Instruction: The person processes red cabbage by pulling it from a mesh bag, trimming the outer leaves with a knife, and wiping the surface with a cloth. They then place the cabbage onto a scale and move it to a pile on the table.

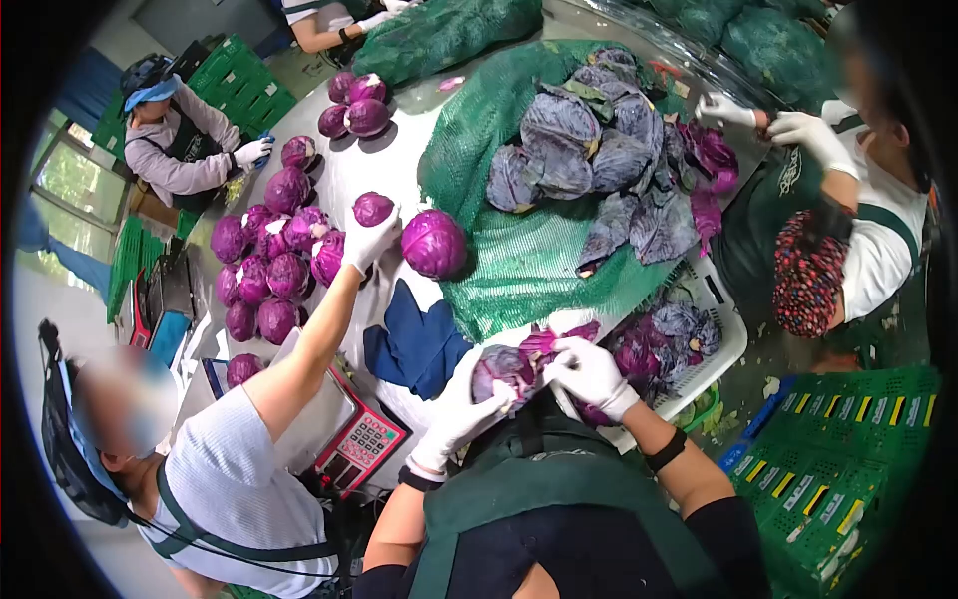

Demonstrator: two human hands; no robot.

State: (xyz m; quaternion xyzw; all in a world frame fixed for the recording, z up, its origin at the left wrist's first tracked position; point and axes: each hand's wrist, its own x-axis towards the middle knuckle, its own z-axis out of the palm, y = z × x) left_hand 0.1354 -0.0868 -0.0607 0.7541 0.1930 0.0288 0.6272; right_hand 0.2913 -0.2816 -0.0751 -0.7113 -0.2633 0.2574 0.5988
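A red cabbage (502, 367) is held tight by the left hand (454, 414), and its outer leaf is pinched by the right hand (591, 374), beside the white basket (720, 351).

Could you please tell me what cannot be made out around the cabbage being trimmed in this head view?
- Red cabbage: underside covered by the left hand.
- Right hand: any tool in it is too small to tell.
- White crate: contents partly hidden by the right hand.
- Scale keypad: figures too small.
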